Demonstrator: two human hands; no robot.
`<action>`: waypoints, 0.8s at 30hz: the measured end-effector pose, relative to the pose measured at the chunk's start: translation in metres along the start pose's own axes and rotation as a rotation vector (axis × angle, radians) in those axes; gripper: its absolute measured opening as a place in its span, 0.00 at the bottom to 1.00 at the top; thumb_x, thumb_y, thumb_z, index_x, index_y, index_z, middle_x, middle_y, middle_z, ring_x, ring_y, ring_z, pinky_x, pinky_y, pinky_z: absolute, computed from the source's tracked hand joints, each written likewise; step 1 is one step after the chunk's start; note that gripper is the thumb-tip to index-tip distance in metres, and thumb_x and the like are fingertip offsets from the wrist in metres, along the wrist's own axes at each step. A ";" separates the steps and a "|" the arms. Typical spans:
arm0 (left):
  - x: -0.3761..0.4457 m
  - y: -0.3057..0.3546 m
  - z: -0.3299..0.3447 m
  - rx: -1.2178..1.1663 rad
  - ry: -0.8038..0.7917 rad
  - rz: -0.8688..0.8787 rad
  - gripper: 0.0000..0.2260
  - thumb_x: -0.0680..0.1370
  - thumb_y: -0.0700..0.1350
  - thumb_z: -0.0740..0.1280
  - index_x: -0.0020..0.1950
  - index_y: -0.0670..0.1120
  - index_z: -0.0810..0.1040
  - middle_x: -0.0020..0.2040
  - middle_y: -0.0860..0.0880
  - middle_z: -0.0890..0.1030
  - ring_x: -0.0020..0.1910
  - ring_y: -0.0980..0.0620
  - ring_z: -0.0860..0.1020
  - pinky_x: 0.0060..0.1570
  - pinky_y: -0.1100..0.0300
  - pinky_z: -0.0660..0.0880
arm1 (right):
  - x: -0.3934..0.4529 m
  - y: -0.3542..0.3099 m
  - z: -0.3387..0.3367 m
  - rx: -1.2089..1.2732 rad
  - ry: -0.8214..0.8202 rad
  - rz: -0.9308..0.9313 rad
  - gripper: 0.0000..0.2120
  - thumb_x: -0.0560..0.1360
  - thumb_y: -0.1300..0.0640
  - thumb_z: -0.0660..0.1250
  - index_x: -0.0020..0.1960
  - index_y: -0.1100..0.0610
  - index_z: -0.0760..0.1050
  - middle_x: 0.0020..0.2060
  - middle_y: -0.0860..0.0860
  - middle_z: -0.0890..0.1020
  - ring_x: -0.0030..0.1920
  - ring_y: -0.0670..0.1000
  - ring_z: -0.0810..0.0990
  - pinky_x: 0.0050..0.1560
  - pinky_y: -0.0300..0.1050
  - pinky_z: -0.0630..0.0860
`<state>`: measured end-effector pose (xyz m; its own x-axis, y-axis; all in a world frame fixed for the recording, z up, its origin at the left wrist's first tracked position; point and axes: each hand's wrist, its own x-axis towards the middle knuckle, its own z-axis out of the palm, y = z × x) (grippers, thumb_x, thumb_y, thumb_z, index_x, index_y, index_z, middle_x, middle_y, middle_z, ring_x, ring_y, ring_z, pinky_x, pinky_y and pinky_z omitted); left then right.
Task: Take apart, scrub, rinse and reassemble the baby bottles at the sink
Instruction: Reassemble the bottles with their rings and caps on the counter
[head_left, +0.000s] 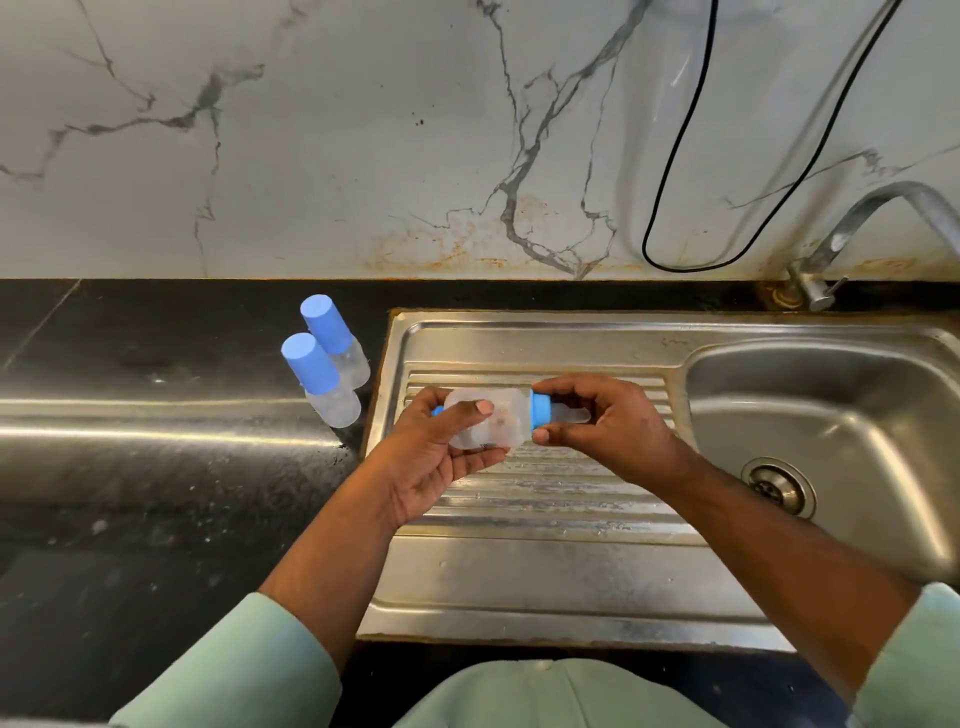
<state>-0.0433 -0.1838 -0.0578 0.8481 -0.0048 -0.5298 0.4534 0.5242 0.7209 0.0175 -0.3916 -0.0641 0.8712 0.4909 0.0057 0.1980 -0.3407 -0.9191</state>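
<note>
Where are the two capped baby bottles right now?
In the head view, the two capped bottles stand close together on the black counter, left of the sink's drainboard and near the marble wall.

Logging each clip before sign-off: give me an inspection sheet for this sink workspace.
Surface: black counter, wet-looking; steel drainboard beside the sink bowl.
Job's things: bottle held sideways over the drainboard, blue collar and teat on; two capped bottles upright on the counter.
Clutter: nothing seen.
Grips: left hand holds the bottle body; right hand pinches the collar.
Cables: black cable loops down the wall.
Surroundings: marble wall, rust-stained at its base; tap, no water running.
</note>
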 end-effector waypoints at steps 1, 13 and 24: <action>-0.001 0.000 -0.001 0.029 -0.022 0.039 0.24 0.68 0.40 0.74 0.61 0.45 0.69 0.62 0.38 0.76 0.54 0.39 0.82 0.43 0.52 0.82 | 0.000 -0.001 0.000 0.067 -0.009 0.036 0.16 0.70 0.59 0.76 0.55 0.47 0.79 0.49 0.44 0.82 0.51 0.42 0.81 0.49 0.35 0.79; 0.011 0.009 -0.021 1.071 -0.256 0.514 0.32 0.68 0.42 0.79 0.67 0.55 0.69 0.60 0.53 0.76 0.59 0.51 0.77 0.55 0.63 0.77 | 0.005 -0.011 0.006 0.299 -0.102 0.238 0.11 0.75 0.58 0.71 0.57 0.55 0.79 0.51 0.53 0.83 0.48 0.50 0.84 0.47 0.41 0.82; 0.012 -0.011 0.002 1.483 0.006 0.651 0.28 0.72 0.47 0.76 0.69 0.49 0.70 0.60 0.50 0.80 0.55 0.51 0.78 0.58 0.59 0.75 | 0.017 -0.009 0.009 -0.349 -0.079 -0.056 0.21 0.72 0.44 0.73 0.59 0.53 0.76 0.47 0.47 0.80 0.43 0.44 0.77 0.41 0.28 0.71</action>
<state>-0.0376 -0.1915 -0.0711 0.9928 -0.1174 0.0224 -0.1082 -0.8039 0.5848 0.0265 -0.3735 -0.0594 0.8200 0.5723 0.0098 0.3983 -0.5582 -0.7279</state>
